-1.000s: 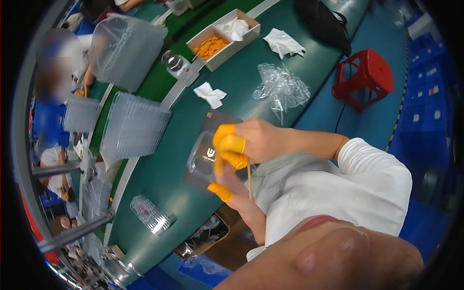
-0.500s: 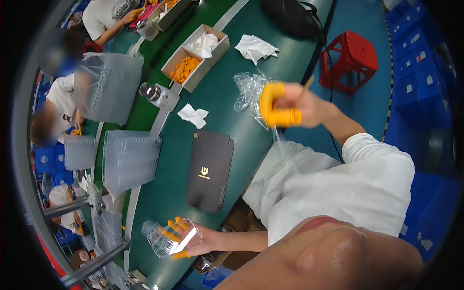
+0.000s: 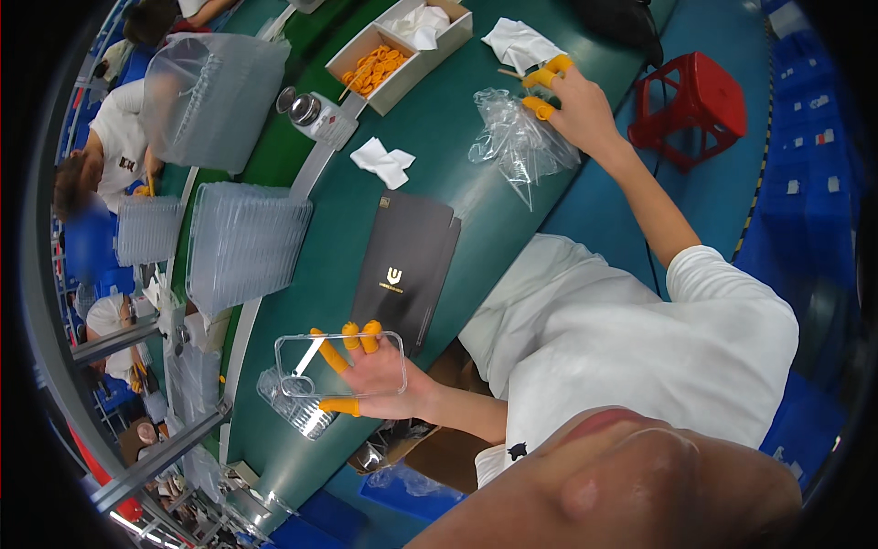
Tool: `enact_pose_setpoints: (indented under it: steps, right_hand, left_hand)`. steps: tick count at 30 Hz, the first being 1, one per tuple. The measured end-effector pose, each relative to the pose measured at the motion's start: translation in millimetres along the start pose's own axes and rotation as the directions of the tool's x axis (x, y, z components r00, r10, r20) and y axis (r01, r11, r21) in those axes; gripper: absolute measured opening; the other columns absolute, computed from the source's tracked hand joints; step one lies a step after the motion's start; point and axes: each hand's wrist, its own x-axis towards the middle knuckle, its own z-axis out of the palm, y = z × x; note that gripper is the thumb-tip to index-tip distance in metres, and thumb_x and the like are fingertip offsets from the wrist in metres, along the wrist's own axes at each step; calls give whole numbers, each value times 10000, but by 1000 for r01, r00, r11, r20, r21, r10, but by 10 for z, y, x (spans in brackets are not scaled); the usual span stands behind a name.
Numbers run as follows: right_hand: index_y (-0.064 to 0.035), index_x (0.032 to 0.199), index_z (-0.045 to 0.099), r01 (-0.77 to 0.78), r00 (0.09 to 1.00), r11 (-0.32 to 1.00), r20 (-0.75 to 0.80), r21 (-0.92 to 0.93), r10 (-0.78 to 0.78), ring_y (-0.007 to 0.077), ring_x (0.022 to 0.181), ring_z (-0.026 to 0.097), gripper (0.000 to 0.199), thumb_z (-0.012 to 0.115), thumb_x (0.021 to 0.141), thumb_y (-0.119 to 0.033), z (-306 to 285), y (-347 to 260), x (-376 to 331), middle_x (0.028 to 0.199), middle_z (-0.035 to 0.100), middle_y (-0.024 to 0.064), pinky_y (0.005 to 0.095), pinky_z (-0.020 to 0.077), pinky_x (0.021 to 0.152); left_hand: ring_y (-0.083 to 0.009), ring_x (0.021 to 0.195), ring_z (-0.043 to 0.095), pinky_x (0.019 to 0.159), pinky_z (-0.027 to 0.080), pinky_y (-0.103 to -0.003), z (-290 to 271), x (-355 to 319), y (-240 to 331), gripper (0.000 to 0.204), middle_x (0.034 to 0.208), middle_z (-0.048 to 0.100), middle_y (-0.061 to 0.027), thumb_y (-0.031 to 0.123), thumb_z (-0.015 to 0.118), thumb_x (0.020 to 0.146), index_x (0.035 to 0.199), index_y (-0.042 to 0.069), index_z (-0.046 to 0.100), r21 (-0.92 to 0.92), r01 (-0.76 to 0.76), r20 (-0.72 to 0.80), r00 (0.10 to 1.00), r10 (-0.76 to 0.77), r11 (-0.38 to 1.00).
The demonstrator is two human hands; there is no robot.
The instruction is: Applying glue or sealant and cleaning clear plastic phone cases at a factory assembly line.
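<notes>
My left hand (image 3: 382,371), with orange finger cots on its thumb and fingers, holds a clear phone case (image 3: 403,364) by its edges in front of the palm. Below the case a ridged bundle of clear plastic (image 3: 311,423) rests on the green table. At the far right of the table, my right hand (image 3: 574,105) also wears orange finger cots. A thin wooden stick (image 3: 508,73) juts out from its bent fingers, beside a crumpled white cloth (image 3: 519,44). Just under that hand lies crumpled clear plastic film (image 3: 508,137).
A dark flat box (image 3: 402,265) lies mid-table. Beyond it are a folded white wipe (image 3: 382,163), a metal-topped bottle (image 3: 306,110), a divided box (image 3: 402,78) with orange finger cots, and stacked clear trays (image 3: 245,245). A red stool (image 3: 700,101) stands right; co-workers sit opposite.
My right hand has moved away from my body toward the white cloth, with the stick in its fingers. My left hand has turned the phone case broad side up. The whole view has shifted.
</notes>
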Motion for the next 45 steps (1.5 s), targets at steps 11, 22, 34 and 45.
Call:
enact_pose_setpoints:
  steps: [11, 22, 34, 45]
  right_hand:
    - [4, 978, 643, 125, 970, 992, 210, -17, -119, 304, 838, 618, 210, 637, 780, -66, -121, 3, -116, 994, 608, 131, 396, 503, 763]
    - [29, 1025, 627, 20, 996, 1000, 89, 24, -22, 276, 670, 573, 264, 675, 773, -30, -426, 246, 70, 847, 585, 162, 347, 451, 592]
    - [51, 1034, 627, 98, 995, 876, -27, 472, -97, 280, 792, 638, 260, 494, 811, 42, -26, -286, 55, 931, 657, 177, 327, 493, 707]
    - [32, 1185, 580, -263, 965, 497, 220, 827, 144, 121, 969, 601, 371, 531, 820, 79, -53, -277, 129, 1056, 641, 74, 218, 456, 862]
  left_hand:
    - [-329, 808, 572, 656, 506, -290, -38, -4, -79, 862, 1059, 565, -263, 685, 341, 895, 1416, 0, 301, 52, 19, 143, 989, -26, 998]
    - [-299, 835, 572, 784, 438, -331, -42, -73, 53, 843, 1028, 586, -217, 689, 288, 903, 1392, 6, 359, 125, -25, 51, 999, 19, 992]
    - [-325, 843, 571, 792, 462, -368, 40, -183, -66, 904, 1023, 593, -239, 717, 392, 855, 1403, 0, 338, 59, 103, 162, 980, -111, 993]
    - [-338, 884, 589, 828, 466, -409, 35, -187, -181, 988, 1058, 591, -261, 749, 336, 847, 1426, -47, 252, 20, 183, 289, 940, -181, 983]
